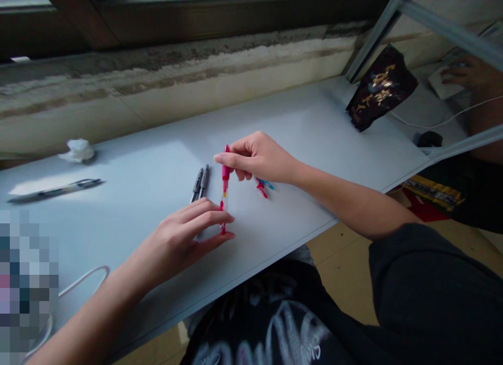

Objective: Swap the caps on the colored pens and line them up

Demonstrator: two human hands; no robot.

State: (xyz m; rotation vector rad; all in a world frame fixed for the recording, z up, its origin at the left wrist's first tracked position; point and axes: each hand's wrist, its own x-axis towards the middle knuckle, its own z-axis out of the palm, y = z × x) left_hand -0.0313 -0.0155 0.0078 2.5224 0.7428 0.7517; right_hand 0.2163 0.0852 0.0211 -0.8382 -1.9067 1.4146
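My right hand [257, 158] pinches the upper part of a pink pen [225, 172] between thumb and fingers, its orange tip pointing down. Below it, my left hand [196, 223] has its thumb and fingers closed round a clear and pink pen part [222, 227], lined up under that tip. Whether the two parts touch I cannot make out. Two dark pens [204, 182] lie just beyond the left fingers, partly hidden by them. Under the right wrist are a small pink piece [261, 189] and a light blue piece [268, 183].
To the left on the white desk [149, 160] lie a long dark pen [55, 191], a crumpled tissue [78, 150] and a white cable [84, 277]. A dark packet [379, 89] leans by a metal frame at right. Beyond it, another person's hand [459, 74] rests on a white object.
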